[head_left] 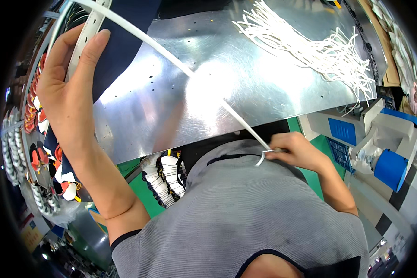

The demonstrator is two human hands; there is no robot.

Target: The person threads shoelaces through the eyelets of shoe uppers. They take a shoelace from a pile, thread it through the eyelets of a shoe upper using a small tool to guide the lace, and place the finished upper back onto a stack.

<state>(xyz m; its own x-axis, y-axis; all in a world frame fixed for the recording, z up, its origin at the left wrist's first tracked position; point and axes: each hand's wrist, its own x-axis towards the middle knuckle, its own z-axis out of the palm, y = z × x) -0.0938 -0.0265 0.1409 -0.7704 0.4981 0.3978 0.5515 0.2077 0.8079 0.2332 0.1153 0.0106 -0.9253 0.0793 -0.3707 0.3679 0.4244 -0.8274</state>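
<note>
At the upper left, my left hand [72,88] is closed round a white strip [85,44] with small dark slots, thumb in front and fingers behind. Dark navy material [120,41] lies beside the strip. A long white cord [169,56] stretches taut from the top left, down across the table, to my right hand [294,150] close to my body. The right fingers are closed on a thin metal tool [278,150], mostly hidden in the fist. At its tip the cord bends, and a short end [260,160] hangs down.
A shiny metal table [139,125] spreads ahead, dotted with dark scraps. A bundle of loose white cords [310,53] lies at its far right. White-and-black shoe parts [164,178] sit below the front edge. A white and blue machine [380,148] stands at the right; shoe parts [41,157] fill the left.
</note>
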